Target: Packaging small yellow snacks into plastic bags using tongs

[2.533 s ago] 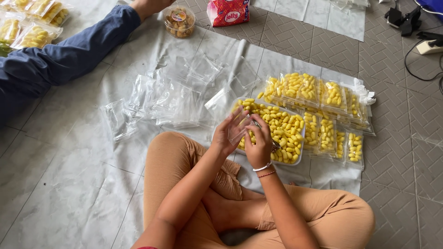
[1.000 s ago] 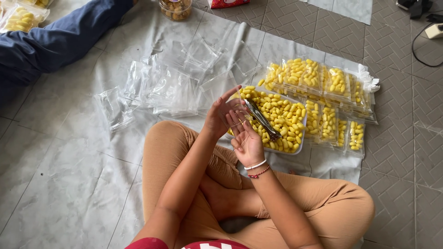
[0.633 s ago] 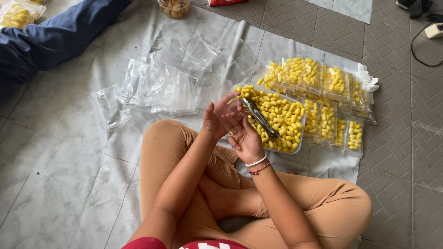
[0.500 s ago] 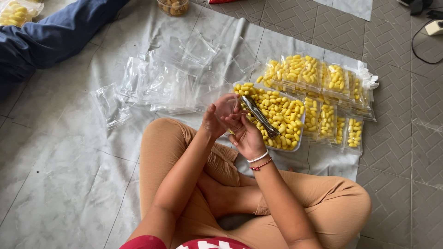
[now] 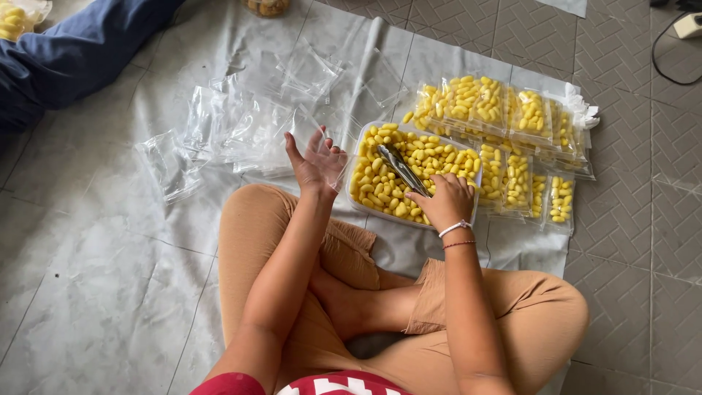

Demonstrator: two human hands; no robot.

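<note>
Tongs [image 5: 401, 170], thin and shiny like metal, lie slanted over a clear tray [image 5: 360, 199] just right of the middle of the frame. The right hand [image 5: 444, 202] is curled around their lower end and grips them. The tray is full of small yellow pieces [image 5: 428, 157], oval and smooth, piled close together.

The left hand [image 5: 316, 161] is lifted just left of the tray, palm up and fingers spread wide, holding nothing. It touches nothing that can be seen.

To the right of the tray sit filled bags [image 5: 504, 110], clear and crinkly, packed with the same yellow pieces. They lie in rows toward the upper right of the frame. To the left of the raised hand is a heap of empty bags [image 5: 234, 128], clear, thin and wrinkled.

All of this rests on a pale plastic sheet [image 5: 110, 292], which covers a floor of gray tiles [image 5: 636, 241] with a zigzag pattern. The person sits cross-legged in tan trousers at the bottom. Someone's blue sleeve [image 5: 80, 51] lies in the upper left corner.
</note>
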